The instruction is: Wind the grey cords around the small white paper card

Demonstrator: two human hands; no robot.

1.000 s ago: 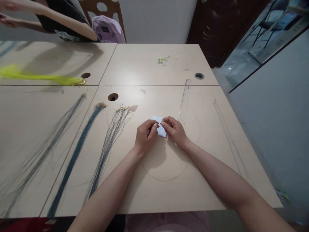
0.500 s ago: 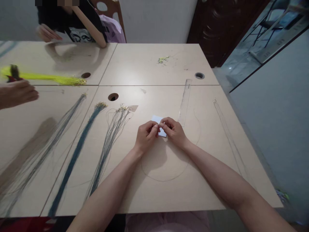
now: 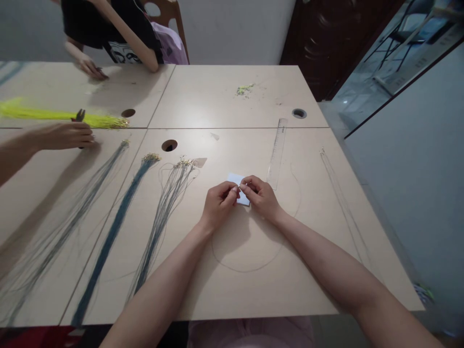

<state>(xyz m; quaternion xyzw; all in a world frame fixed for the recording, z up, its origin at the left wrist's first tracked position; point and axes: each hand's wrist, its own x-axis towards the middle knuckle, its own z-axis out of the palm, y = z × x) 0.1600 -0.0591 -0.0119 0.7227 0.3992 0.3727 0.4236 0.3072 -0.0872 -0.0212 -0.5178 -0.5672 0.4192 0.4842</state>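
While your hands have stayed put over the past second, a co-worker's hand [image 3: 63, 136] has come to rest by the yellow cords [image 3: 54, 115]. Your left hand [image 3: 218, 203] and right hand [image 3: 261, 195] meet fingertip to fingertip, pinching a thin cord [image 3: 250, 268] over a small blue card [image 3: 239, 186] mid-tabletop [image 3: 224, 96].

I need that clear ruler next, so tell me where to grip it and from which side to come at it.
Take the clear ruler at its near end, probably from the right. It lies flat on the table, long axis running away from you, near end just beyond the right hand. Being thin and flat, it likely needs one long edge tipped up first, then a pinch across its narrow width.
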